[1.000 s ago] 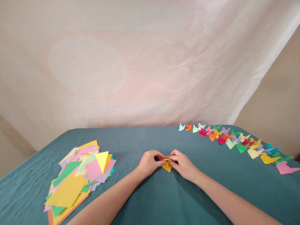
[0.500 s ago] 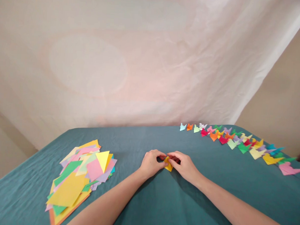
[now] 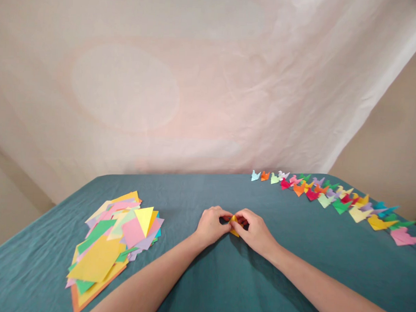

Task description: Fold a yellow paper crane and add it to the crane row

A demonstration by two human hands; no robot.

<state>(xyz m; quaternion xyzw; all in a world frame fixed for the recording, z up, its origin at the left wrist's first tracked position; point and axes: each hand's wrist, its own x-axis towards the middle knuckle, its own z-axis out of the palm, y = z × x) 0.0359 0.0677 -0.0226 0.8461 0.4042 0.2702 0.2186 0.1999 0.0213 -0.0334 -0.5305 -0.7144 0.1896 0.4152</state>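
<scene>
A small folded piece of yellow origami paper (image 3: 236, 232) is pinched between my two hands, just above or on the cloth at the middle of the table. My left hand (image 3: 212, 225) grips its left side between thumb and fingers. On the right side, my right hand (image 3: 253, 229) holds it the same way, with the thumb across its front. Much of the paper is hidden behind my fingertips, so its exact fold does not show.
A messy pile of coloured paper sheets (image 3: 98, 259) lies on the left of the green-blue tablecloth (image 3: 195, 284). Rows of small folded paper birds (image 3: 359, 213) stand along the right and back edge. A pale cloth (image 3: 211, 82) hangs behind the table.
My right thumb has moved left over the front of the yellow paper, which now shows less between the hands. The view has shifted slightly.
</scene>
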